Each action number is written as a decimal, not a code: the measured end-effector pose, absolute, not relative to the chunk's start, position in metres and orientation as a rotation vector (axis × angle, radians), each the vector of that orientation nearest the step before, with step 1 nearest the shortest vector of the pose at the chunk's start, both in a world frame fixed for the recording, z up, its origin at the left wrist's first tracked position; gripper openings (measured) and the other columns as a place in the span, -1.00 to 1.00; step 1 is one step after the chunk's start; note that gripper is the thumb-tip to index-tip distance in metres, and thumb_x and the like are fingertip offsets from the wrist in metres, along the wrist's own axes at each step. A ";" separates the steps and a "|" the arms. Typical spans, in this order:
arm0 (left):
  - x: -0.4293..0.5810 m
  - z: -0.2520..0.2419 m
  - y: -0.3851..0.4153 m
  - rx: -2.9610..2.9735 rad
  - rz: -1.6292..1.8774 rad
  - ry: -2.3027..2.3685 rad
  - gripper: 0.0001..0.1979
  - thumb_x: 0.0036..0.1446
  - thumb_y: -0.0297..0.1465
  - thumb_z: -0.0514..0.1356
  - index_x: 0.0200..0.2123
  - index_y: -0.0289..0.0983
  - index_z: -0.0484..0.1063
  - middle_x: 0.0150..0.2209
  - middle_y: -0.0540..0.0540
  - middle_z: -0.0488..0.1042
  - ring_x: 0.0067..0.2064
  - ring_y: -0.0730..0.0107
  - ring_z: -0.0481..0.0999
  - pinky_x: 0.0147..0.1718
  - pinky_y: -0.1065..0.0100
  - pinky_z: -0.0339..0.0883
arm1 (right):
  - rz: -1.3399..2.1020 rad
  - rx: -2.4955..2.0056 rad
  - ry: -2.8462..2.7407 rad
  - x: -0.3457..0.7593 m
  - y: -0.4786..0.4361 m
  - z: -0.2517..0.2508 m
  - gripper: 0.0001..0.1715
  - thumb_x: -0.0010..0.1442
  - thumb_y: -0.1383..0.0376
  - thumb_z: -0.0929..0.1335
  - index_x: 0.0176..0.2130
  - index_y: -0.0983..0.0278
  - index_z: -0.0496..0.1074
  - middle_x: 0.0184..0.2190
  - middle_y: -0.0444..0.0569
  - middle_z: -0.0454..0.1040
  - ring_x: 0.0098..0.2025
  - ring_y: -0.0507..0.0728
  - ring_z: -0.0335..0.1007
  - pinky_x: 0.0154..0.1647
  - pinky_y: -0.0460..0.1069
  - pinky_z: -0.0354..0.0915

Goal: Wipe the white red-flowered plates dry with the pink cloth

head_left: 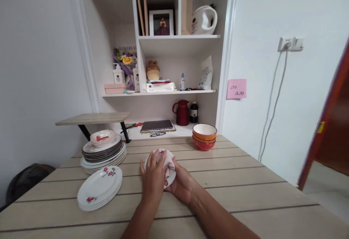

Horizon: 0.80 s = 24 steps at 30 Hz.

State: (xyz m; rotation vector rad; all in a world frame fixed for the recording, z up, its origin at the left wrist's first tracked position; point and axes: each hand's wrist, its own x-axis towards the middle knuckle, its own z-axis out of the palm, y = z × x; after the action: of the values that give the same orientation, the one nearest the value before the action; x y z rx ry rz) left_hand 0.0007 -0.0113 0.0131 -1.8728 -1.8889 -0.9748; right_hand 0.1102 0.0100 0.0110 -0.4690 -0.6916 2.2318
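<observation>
A small white plate (pixel 171 181) with red flowers is between my hands above the middle of the table. My right hand (pixel 182 184) holds it from the right and below, thumb along the rim. Over the plate's face lies my left hand (pixel 154 173), its fingers on a crumpled pale pink cloth (pixel 169 162) pressed against the plate. Part of the cloth and the plate's left side are hidden under those fingers. To the left sits a stack of white oval plates (pixel 99 186) with red flowers.
Behind the oval plates rises a taller plate stack (pixel 103 155) topped by a white and red bowl (pixel 103 137). Orange and red bowls (pixel 204 137) are nested at the back right. A wooden riser (pixel 92 118), laptop (pixel 157 125), glasses (pixel 158 134) and red jug (pixel 182 112) stand farther back.
</observation>
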 end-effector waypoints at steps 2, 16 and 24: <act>-0.003 0.014 -0.011 -1.699 -0.991 -1.931 -0.52 0.18 -0.39 0.16 0.17 0.01 0.30 0.26 -0.17 0.24 0.28 -0.03 0.17 0.17 -0.27 -0.01 | 2.261 -0.464 -0.676 0.106 0.007 0.013 -0.33 0.28 -0.13 0.16 -0.02 0.33 0.43 -0.28 0.06 0.59 -0.29 0.17 0.51 -0.20 0.09 0.37; -0.008 -0.002 0.002 -2.346 -1.328 -1.554 -0.59 0.20 -0.38 0.11 0.14 -0.11 0.36 0.13 -0.18 0.32 0.20 0.15 0.29 0.15 0.04 0.23 | 2.204 -0.484 -0.582 0.128 0.028 0.019 -0.34 0.32 -0.10 0.10 -0.04 0.31 0.44 -0.31 0.02 0.60 -0.38 0.11 0.49 -0.30 0.02 0.37; -0.011 0.012 -0.007 -2.094 -1.341 -1.592 -0.65 0.16 -0.42 0.17 0.02 -0.09 0.45 0.04 -0.14 0.35 0.08 0.16 0.32 0.10 0.07 0.25 | 2.128 -0.683 -0.860 0.119 0.023 0.014 -0.37 0.28 -0.12 0.16 -0.13 0.34 0.44 -0.46 0.00 0.56 -0.51 0.11 0.45 -0.39 0.04 0.38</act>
State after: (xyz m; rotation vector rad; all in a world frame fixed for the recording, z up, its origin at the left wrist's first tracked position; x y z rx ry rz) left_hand -0.0109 -0.0066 0.0120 -2.0943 -1.5917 -1.3410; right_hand 0.1187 0.0225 0.0143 -0.6832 -0.8602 2.1277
